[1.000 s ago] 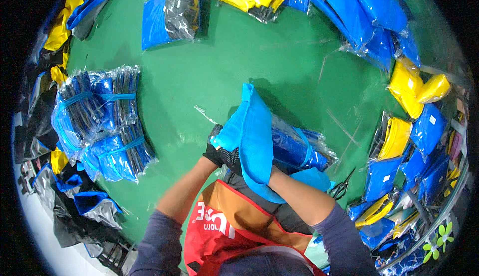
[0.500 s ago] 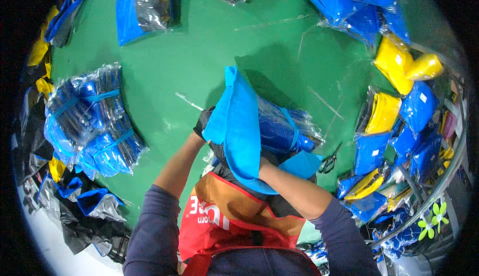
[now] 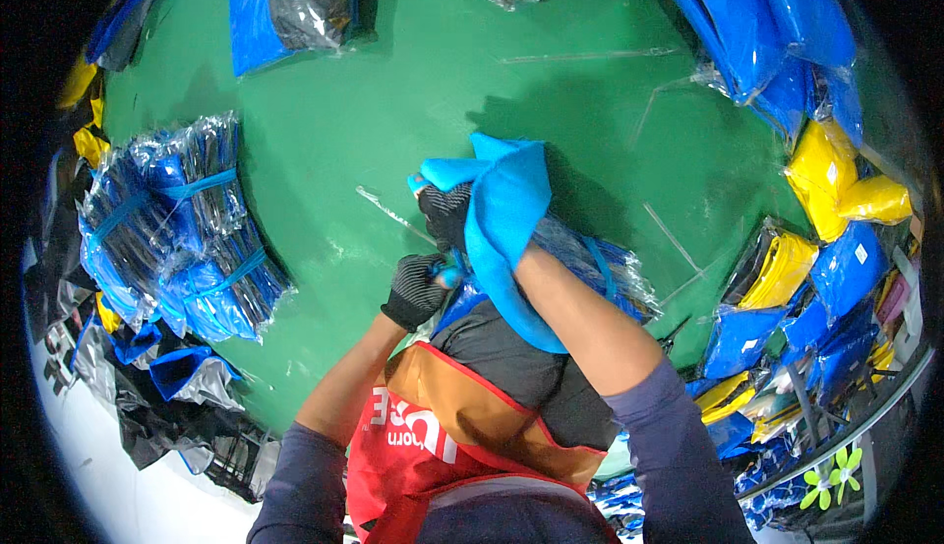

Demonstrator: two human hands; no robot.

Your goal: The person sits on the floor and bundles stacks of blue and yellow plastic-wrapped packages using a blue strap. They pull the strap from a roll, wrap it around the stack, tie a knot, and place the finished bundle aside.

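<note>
My right hand (image 3: 445, 213), in a dark ribbed glove, is closed on a wide bright blue cloth strip (image 3: 511, 205). The strip stands up past the hand, folds over and hangs down across my right wrist toward my lap. Below and to the left, my left hand (image 3: 417, 290), gloved alike, is closed. A small bright blue bit (image 3: 449, 276) shows at its fingertips; whether it belongs to the same strip I cannot tell. Behind my right forearm lies a bundle of clear-wrapped blue packets (image 3: 615, 273) with a blue band around it, partly hidden.
Banded bundles of blue packets (image 3: 187, 234) lie on the green floor (image 3: 334, 151) at the left. A blue and grey packet (image 3: 295, 3) is at the far left. Blue bagged pieces (image 3: 757, 23) and yellow ones (image 3: 821, 175) line the right side. Thin clear strips (image 3: 393, 211) lie about.
My right hand has come into sight, raised with the blue strip. My left hand has drawn apart toward me, out from behind the cloth. The whole view has shifted slightly.
</note>
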